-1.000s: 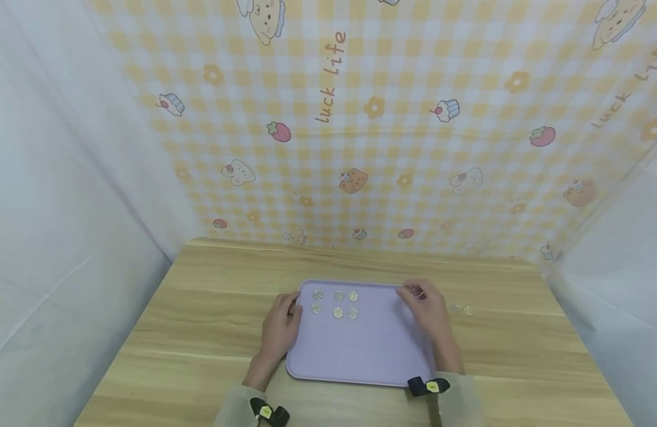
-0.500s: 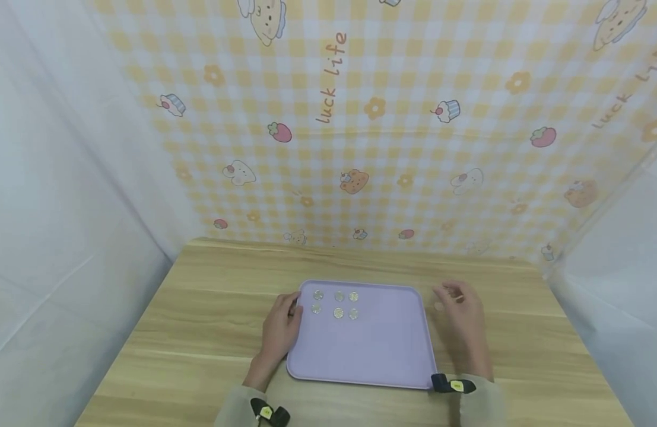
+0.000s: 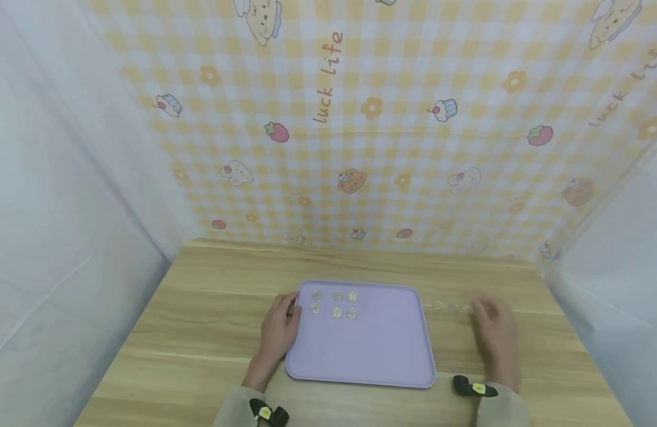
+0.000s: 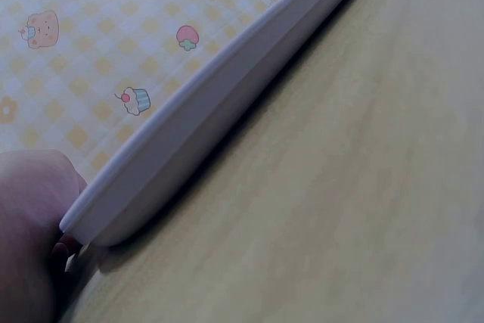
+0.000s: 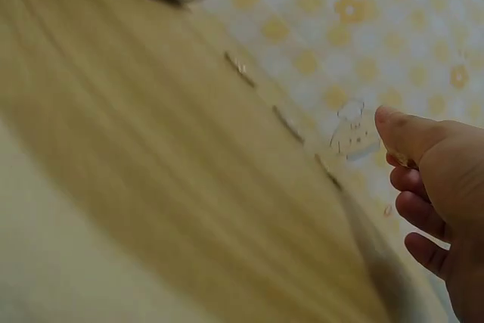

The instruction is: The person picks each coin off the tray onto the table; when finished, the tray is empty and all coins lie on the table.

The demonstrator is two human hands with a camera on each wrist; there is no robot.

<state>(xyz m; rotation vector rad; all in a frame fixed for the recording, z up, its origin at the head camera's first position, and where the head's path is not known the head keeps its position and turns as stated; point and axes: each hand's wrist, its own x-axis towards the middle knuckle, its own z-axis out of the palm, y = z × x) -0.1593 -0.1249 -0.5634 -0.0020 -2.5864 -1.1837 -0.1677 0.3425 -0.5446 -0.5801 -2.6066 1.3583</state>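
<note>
A pale purple tray lies on the table, with several coins in two rows at its upper left. My left hand holds the tray's left edge, the thumb at the rim; in the left wrist view part of that hand shows at the tray's side. Right of the tray, my right hand is blurred. In the right wrist view, that hand pinches what looks like a gold-coloured coin, mostly hidden. Three coins lie in a line between the tray and this hand.
The wood-grain table ends at a yellow checked cloth backdrop. White sheets hang at either side. Black straps with small devices sit on both wrists.
My right hand has moved rightward from the tray's upper right corner, past the line of coins, which now shows three. My left hand, the tray and its coins stay put.
</note>
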